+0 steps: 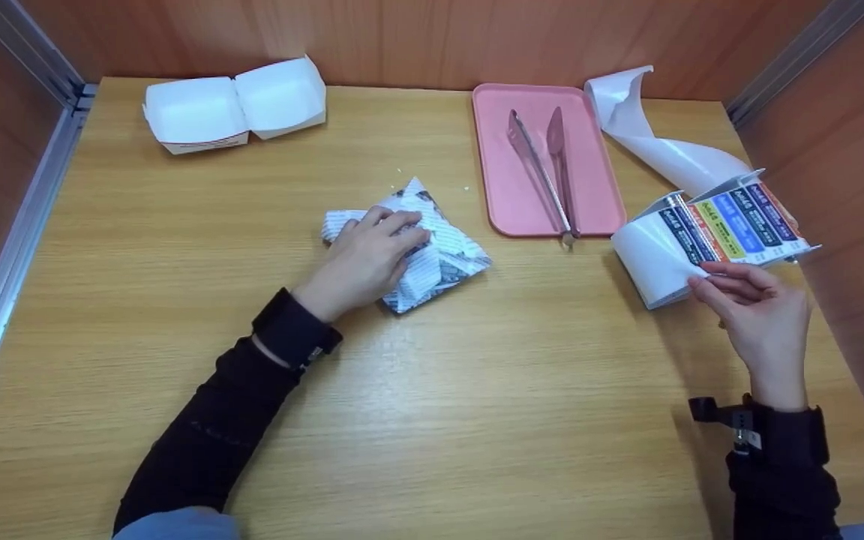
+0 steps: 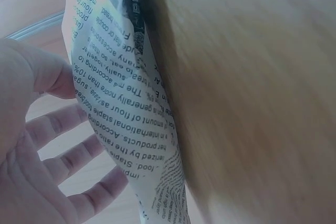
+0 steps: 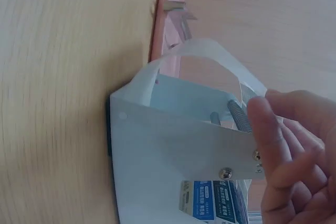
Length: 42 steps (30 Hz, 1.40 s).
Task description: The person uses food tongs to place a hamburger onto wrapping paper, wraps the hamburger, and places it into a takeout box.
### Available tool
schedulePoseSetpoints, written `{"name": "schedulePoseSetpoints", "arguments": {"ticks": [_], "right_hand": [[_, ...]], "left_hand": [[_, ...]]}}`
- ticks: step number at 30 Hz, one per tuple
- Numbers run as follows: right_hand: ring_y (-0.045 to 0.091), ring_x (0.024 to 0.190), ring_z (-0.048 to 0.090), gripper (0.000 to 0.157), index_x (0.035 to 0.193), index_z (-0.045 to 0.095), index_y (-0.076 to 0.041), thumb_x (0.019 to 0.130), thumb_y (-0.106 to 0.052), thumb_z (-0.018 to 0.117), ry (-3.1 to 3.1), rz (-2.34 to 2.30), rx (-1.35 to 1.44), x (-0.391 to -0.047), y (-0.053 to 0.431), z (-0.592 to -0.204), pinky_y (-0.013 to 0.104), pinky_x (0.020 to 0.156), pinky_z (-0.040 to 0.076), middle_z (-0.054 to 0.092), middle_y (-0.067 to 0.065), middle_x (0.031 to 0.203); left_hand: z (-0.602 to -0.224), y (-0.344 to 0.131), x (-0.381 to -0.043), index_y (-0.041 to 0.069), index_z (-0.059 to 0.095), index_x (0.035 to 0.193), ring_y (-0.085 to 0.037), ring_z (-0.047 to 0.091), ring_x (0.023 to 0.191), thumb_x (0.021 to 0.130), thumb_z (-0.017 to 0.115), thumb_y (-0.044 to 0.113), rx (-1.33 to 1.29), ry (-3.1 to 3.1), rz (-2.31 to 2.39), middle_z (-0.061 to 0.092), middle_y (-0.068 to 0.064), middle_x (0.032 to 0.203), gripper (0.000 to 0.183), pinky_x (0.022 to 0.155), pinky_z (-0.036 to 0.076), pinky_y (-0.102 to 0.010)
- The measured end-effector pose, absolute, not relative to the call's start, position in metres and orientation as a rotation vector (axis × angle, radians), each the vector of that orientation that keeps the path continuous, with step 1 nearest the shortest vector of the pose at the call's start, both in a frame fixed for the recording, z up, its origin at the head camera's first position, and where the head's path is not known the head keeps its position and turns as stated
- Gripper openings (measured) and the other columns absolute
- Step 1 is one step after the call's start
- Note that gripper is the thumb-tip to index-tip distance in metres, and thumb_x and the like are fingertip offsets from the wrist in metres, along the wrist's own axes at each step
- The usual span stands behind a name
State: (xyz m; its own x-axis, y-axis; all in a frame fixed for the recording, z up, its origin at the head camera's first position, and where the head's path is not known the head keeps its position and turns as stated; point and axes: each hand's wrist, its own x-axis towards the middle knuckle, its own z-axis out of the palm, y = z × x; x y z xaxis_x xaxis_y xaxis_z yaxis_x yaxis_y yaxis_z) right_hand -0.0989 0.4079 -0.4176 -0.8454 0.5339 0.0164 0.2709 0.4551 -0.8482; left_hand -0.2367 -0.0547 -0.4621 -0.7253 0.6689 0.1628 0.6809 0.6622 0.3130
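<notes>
A flat parcel wrapped in newsprint-patterned paper (image 1: 453, 251) lies near the middle of the table. My left hand (image 1: 363, 262) rests on its left part, fingers spread over the top. In the left wrist view, the thumb (image 2: 50, 72) touches the printed paper (image 2: 113, 93). At the right stands a metal label dispenser (image 3: 157, 140) carrying several coloured labels (image 1: 736, 221). My right hand (image 1: 769, 322) pinches the white strip (image 1: 653, 255) at its front between thumb and forefinger. The strip bows outward in a loop in the right wrist view.
An opened white paper box (image 1: 196, 109) stands at the back left. A pink tray (image 1: 503, 195) holds metal tongs (image 1: 541, 169). White backing paper (image 1: 679, 157) curls behind the dispenser. Small crumbs (image 1: 400, 170) lie behind the parcel. Wooden panels (image 1: 417, 41) wall the table's back and sides.
</notes>
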Motion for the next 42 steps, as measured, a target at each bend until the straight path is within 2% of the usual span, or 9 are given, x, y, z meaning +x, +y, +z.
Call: {"name": "schedulePoseSetpoints", "arguments": {"ticks": [3, 12, 21, 27, 34, 38, 42], "right_hand": [[-0.001, 0.073, 0.078, 0.033, 0.117, 0.081, -0.006, 0.088, -0.016, 0.090, -2.398, 1.373, -0.695, -0.100, 0.409, -0.419, 0.016, 0.053, 0.051, 0.080, -0.020, 0.084], [0.008, 0.073, 0.079, 0.026, 0.109, 0.082, -0.004, 0.086, -0.013, 0.091, -2.168, 1.713, -0.695, -0.101, 0.411, -0.420, 0.018, 0.058, 0.057, 0.083, -0.004, 0.082], [0.007, 0.073, 0.080, 0.011, 0.104, 0.082, -0.011, 0.094, -0.016, 0.084, -2.252, 1.824, -0.676, -0.104, 0.416, -0.407, 0.019, 0.062, 0.060, 0.083, -0.006, 0.082], [0.006, 0.075, 0.080, 0.010, 0.106, 0.082, -0.015, 0.098, -0.022, 0.081, -2.421, 1.745, -0.678, -0.106, 0.421, -0.400, 0.019, 0.066, 0.061, 0.082, -0.009, 0.082], [0.004, 0.075, 0.080, 0.007, 0.106, 0.080, -0.015, 0.102, -0.017, 0.075, -2.644, 1.647, -0.608, -0.111, 0.426, -0.388, 0.018, 0.070, 0.062, 0.082, -0.011, 0.082], [0.004, 0.076, 0.080, 0.011, 0.109, 0.078, -0.011, 0.103, -0.020, 0.073, -2.755, 1.537, -0.608, -0.115, 0.425, -0.386, 0.020, 0.071, 0.062, 0.080, -0.014, 0.080], [0.001, 0.078, 0.079, 0.032, 0.118, 0.073, -0.002, 0.101, -0.029, 0.077, -2.852, 1.356, -0.610, -0.116, 0.421, -0.385, 0.017, 0.072, 0.061, 0.079, -0.020, 0.079]], "left_hand": [[-0.463, -0.055, -0.237, 0.019, 0.066, 0.145, -0.035, 0.052, 0.144, 0.109, 0.059, 0.018, -1.149, -2.841, -0.549, 0.057, -0.008, 0.160, 0.036, 0.100, 0.055, -0.062], [-0.464, -0.056, -0.236, 0.020, 0.068, 0.139, -0.033, 0.055, 0.139, 0.109, 0.057, 0.016, -1.157, -2.767, -0.564, 0.060, -0.007, 0.156, 0.032, 0.092, 0.057, -0.059], [-0.462, -0.058, -0.235, 0.020, 0.067, 0.143, -0.032, 0.053, 0.142, 0.110, 0.056, 0.018, -1.150, -2.798, -0.581, 0.057, -0.007, 0.159, 0.034, 0.098, 0.056, -0.059], [-0.461, -0.057, -0.235, 0.021, 0.066, 0.145, -0.033, 0.050, 0.145, 0.111, 0.054, 0.020, -1.147, -2.833, -0.585, 0.055, -0.007, 0.161, 0.035, 0.104, 0.054, -0.061], [-0.461, -0.057, -0.235, 0.021, 0.066, 0.144, -0.034, 0.051, 0.145, 0.112, 0.053, 0.021, -1.149, -2.832, -0.571, 0.056, -0.007, 0.161, 0.034, 0.105, 0.052, -0.061], [-0.461, -0.057, -0.235, 0.020, 0.066, 0.142, -0.034, 0.052, 0.144, 0.112, 0.054, 0.020, -1.151, -2.824, -0.565, 0.057, -0.008, 0.160, 0.033, 0.103, 0.053, -0.062], [-0.460, -0.057, -0.235, 0.020, 0.067, 0.141, -0.034, 0.052, 0.143, 0.111, 0.054, 0.019, -1.154, -2.829, -0.562, 0.057, -0.008, 0.159, 0.032, 0.101, 0.054, -0.062]]}}
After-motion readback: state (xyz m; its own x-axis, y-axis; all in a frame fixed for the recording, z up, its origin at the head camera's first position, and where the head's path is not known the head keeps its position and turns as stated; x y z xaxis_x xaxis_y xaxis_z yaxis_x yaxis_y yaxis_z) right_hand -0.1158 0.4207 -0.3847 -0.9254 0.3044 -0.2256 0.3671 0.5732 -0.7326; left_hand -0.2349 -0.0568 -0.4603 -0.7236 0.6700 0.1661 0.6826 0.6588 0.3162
